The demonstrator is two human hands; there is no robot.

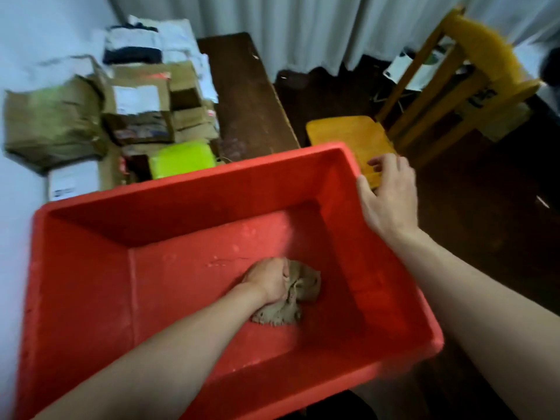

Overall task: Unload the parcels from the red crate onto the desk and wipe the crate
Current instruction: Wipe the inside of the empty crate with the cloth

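Two hands at crate [91, 283]
Left hand [269, 281] is clenching cloth [304, 286] on its floor; right hand [388, 192] is grasping rim

The left hand [266, 283] covers part of the brown cloth [303, 286], and its fingertips are tucked out of sight in the folds. The red crate [91, 268] runs off the bottom edge and hides the front of the yellow chair [342, 131]. The pile of parcels [91, 116] is blurry, so the words on their labels cannot be read.
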